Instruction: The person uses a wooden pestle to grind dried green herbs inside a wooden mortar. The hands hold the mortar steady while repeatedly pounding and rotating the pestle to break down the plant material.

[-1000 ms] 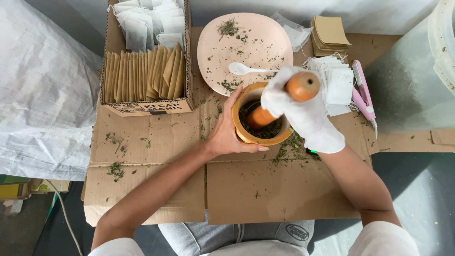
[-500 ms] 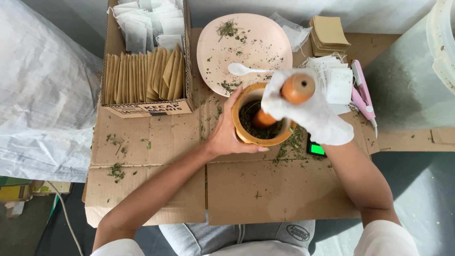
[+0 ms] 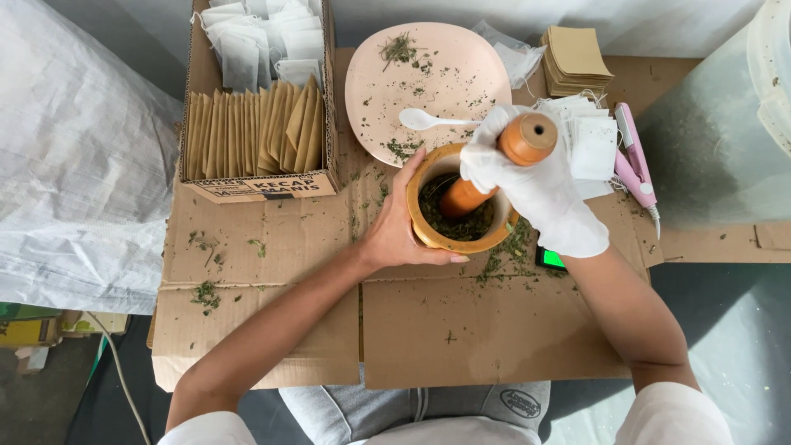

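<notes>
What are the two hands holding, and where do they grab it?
The gloved right hand grips the wooden pestle around its upper shaft, below the top end. The bare left hand holds the wooden mortar by its outer side wall.

Brown cardboard box (image 3: pixel 257 185) of tan packets (image 3: pixel 251 132) upper left; small green screen (image 3: pixel 550 259) beside the mortar (image 3: pixel 457 216).

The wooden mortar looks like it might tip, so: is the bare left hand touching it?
Touching. The head view shows the left hand wrapped against the round wooden mortar's side, no gap visible.
</notes>
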